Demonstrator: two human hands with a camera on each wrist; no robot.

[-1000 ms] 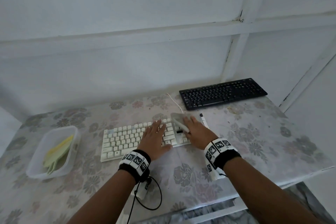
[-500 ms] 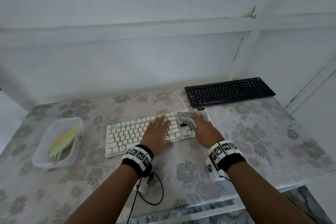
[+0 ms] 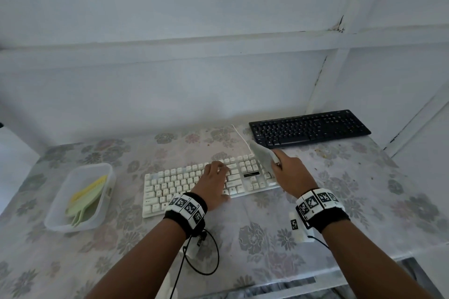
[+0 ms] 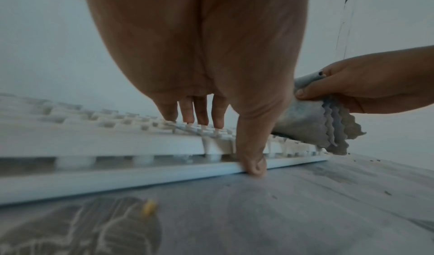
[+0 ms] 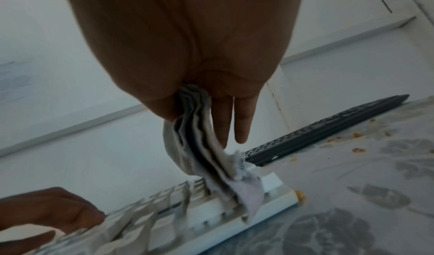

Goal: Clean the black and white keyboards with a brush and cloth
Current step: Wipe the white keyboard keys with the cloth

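The right hand (image 3: 290, 172) pinched the folded cloth (image 3: 263, 156), which had lifted off the white keyboard (image 3: 170, 184) since 0.5 s before. The left hand's (image 3: 213, 181) straight fingers (image 4: 187, 110) pressed its keys. That pass looked finished; the black keyboard (image 3: 308, 128) lay behind.

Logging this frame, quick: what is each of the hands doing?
Left hand: open, fingers pressing on the white keyboard.
Right hand: closed on the folded cloth, holding it.
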